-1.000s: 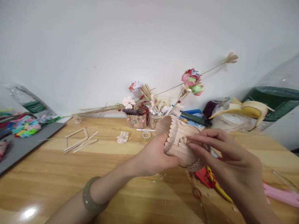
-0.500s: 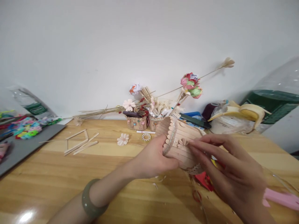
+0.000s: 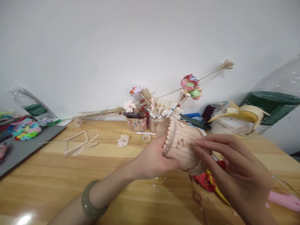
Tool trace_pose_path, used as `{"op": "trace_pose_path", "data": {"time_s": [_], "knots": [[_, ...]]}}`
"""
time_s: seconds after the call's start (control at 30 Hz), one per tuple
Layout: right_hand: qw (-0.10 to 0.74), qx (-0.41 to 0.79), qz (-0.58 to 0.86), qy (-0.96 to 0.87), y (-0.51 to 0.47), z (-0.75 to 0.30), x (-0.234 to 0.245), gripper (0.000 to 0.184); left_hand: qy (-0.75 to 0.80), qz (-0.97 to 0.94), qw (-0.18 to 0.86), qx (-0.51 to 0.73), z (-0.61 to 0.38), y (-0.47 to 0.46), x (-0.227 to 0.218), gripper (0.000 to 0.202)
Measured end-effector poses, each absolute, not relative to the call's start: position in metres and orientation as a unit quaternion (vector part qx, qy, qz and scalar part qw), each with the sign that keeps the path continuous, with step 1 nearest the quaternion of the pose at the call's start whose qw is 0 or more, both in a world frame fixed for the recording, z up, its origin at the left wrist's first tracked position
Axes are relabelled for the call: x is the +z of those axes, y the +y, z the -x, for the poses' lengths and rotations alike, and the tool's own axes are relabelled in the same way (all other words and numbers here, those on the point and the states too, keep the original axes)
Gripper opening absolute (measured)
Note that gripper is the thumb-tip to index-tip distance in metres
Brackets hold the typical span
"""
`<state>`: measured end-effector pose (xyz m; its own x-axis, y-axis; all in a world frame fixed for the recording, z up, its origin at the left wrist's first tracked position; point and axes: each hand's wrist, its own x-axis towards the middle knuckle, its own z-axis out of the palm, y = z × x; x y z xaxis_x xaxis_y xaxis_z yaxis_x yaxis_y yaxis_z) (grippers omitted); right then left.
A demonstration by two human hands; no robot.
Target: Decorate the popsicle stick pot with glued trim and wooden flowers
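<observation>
L hand [image 3: 152, 156] clasped round rim end of craft-stick pot [image 3: 179, 153]; pot tilted on its side over wooden table [image 3: 112, 203], prob. to turn the stick face up to R hand [image 3: 239, 170]. R thumb + index tips close together, just beside petal flower [image 3: 182, 143] on that face; can't tell if they grip anything. L grasp likely steadies pot vs. R-hand pressure. Loose flower [image 3: 123, 140] + craft sticks [image 3: 85, 149] well apart, to L, prob. within reach.
</observation>
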<state>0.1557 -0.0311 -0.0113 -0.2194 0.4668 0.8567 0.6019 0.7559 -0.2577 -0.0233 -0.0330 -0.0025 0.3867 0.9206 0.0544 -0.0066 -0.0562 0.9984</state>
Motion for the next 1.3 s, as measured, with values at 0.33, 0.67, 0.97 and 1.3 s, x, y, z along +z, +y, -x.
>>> {"op": "trace_pose_path", "data": {"time_s": [0.33, 0.67, 0.97, 1.3], "knots": [[0.514, -0.066, 0.340, -0.785, -0.0306, -0.1531, -0.0137, 0.015, 0.357, -0.626, 0.555, 0.415, 0.0199, -0.0349, -0.0011, 0.042], [0.519, -0.043, 0.358, -0.775, -0.0334, -0.1510, -0.0124, 0.010, 0.358, -0.663, 0.507, 0.419, 0.0208, -0.0349, -0.0044, 0.038], [0.515, -0.015, 0.368, -0.774, -0.0324, -0.1500, -0.0118, 0.009, 0.363, -0.673, 0.493, 0.415, 0.0206, -0.0355, -0.0062, 0.036], [0.519, -0.015, 0.368, -0.771, -0.0335, -0.1491, -0.0128, 0.010, 0.350, -0.674, 0.494, 0.423, 0.0213, -0.0347, -0.0067, 0.038]]}}
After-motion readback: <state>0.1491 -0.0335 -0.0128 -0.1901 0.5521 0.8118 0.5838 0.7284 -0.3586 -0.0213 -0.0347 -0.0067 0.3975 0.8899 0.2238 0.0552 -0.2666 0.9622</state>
